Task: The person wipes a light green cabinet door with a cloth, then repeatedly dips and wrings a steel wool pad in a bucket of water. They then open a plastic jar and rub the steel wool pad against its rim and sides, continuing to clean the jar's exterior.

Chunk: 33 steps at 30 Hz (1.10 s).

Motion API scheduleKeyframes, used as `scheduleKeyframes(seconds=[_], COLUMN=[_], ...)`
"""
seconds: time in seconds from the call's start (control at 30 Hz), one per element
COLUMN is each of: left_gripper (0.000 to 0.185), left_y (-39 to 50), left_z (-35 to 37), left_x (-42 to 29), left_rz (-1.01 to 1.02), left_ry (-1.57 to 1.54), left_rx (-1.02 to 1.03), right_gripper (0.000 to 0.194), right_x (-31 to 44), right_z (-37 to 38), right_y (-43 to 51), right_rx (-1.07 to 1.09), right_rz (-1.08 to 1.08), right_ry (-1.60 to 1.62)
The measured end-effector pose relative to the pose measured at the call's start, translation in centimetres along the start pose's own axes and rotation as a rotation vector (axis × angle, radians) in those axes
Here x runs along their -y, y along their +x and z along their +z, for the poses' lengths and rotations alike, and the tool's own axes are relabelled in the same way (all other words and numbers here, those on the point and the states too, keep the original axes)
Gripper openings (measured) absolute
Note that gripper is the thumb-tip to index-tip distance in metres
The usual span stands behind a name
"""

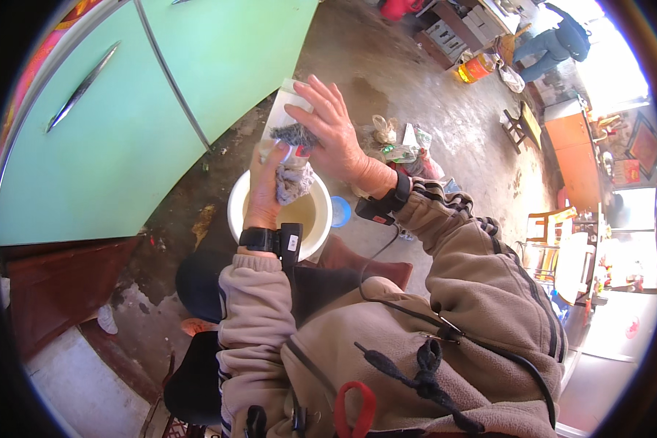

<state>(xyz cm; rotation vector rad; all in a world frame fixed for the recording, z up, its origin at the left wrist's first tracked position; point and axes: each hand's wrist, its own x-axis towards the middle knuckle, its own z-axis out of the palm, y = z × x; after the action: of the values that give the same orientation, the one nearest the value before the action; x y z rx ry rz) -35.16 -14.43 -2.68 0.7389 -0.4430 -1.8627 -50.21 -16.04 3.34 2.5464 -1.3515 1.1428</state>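
Observation:
Above a white basin (326, 211) of cloudy water, my left hand (265, 186) grips a clear plastic container (279, 112) and a wet greyish cloth (294, 185). A dark, frayed scouring pad (293, 134) lies against the container's side, beneath the fingers of my right hand (331, 131). That hand's fingers are spread along the container, its thumb hidden. A red patch shows on the container near the pad.
Green cabinet doors (87, 164) stand at the upper left. Right of the basin are a blue round item (340, 211) and plastic bags (408, 148) on the floor. A small stool (525, 126), an oil bottle (476, 68) and a person (550, 46) are farther off.

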Motion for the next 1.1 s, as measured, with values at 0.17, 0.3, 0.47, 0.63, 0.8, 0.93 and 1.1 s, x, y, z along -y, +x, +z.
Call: scheduleKeyframes(seconds=[0.17, 0.3, 0.47, 0.63, 0.8, 0.93, 1.1], left_gripper=[0.032, 0.039, 0.047, 0.045, 0.054, 0.055, 0.059], left_y=[0.5, 0.8, -1.8, -3.8, -7.1, -9.3, -10.7], left_z=[-0.5, -2.0, -2.3, -2.0, -0.9, -0.9, -1.2], left_x=[0.7, 1.2, -0.3, -4.5, -8.4, -9.8, -9.9], left_rz=[0.107, 0.049, 0.105, 0.382, 0.469, 0.523, 0.572], left_ry=[0.114, 0.141, 0.259, 0.158, 0.372, 0.402, 0.506], left_rx=[-0.045, -0.046, -0.165, -0.161, -0.365, -0.445, -0.516], right_gripper=[0.050, 0.034, 0.035, 0.036, 0.038, 0.039, 0.040], right_x=[-2.1, -1.8, 0.6, 1.6, 4.0, 5.2, 6.7], right_z=[0.1, -0.5, -0.1, 3.8, 4.4, 5.3, 6.6], right_y=[2.5, 3.6, 3.5, 4.3, 7.4, 10.1, 11.6], right_rx=[-0.114, 0.018, 0.001, -0.021, 0.005, 0.033, 0.127], right_rz=[0.249, 0.674, 0.551, 0.150, 0.399, 0.412, 0.033], right_ry=[0.285, 0.449, 0.614, 0.533, 0.816, 1.000, 0.844])
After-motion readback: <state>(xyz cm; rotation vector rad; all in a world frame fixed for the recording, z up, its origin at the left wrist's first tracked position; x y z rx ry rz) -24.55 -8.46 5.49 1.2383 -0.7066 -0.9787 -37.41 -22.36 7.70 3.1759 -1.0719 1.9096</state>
